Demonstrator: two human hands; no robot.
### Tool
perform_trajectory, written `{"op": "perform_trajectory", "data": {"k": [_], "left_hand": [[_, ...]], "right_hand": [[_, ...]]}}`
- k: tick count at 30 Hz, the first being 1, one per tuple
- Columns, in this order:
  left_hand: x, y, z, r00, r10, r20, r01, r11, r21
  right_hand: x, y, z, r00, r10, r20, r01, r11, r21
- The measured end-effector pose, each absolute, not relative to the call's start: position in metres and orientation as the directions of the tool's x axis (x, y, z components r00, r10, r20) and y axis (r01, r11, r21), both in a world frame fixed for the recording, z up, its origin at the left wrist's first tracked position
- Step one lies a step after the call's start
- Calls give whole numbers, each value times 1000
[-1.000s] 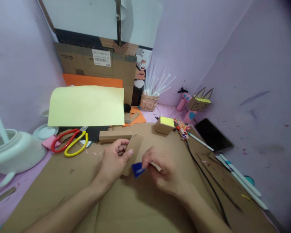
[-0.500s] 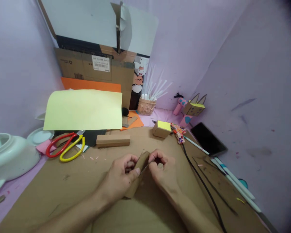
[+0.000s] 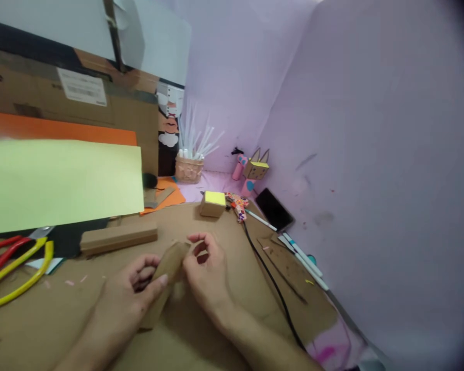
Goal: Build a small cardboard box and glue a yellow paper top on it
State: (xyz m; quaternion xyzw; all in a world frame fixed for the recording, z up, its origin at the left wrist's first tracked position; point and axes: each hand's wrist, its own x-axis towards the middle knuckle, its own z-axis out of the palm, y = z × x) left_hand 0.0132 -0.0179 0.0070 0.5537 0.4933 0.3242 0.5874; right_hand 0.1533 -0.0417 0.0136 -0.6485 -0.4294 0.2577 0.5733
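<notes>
A folded piece of brown cardboard (image 3: 167, 269) is held slanting above the cardboard-covered work surface. My left hand (image 3: 129, 293) grips it from the left, thumb across its face and fingers curled behind. At its upper right end, my right hand (image 3: 205, 270) has thumb and forefinger bent round the edge; the exact contact at the fingertips is blurred. Beyond the hands stand a small cardboard box with a yellow top (image 3: 213, 204) and a long folded cardboard bar (image 3: 119, 239).
Red-and-yellow-handled scissors (image 3: 38, 268) lie at left, below a yellow-green sheet (image 3: 62, 180). A patterned glue gun (image 3: 238, 205) trails a black cable (image 3: 268, 278) on the right. Behind are a basket of white sticks (image 3: 189, 170), a cardboard animal figure (image 3: 256, 169) and a phone (image 3: 274, 208).
The view has swung right, so the objects appear farther left. Both hands stay at the cardboard piece, whose broad face now shows more.
</notes>
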Motion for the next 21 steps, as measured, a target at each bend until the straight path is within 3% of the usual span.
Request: {"op": "perform_trajectory", "data": {"k": [3, 6, 11, 16, 21], "left_hand": [[12, -12, 16, 285, 909, -305, 102, 288, 952], [12, -9, 24, 280, 878, -389, 50, 392, 919], [9, -5, 20, 302, 861, -409, 19, 423, 906], [13, -7, 28, 355, 844, -402, 123, 384, 915], [21, -20, 35, 382, 860, -339, 107, 324, 940]], "right_hand": [[157, -38, 19, 410, 911, -33, -19, -28, -999], [156, -37, 19, 203, 969, -144, -147, -115, -982], [150, -37, 15, 133, 966, -223, -232, -188, -954], [149, -37, 15, 136, 962, -235, -223, -201, -954], [150, -38, 12, 191, 976, -104, -184, -69, -981]]}}
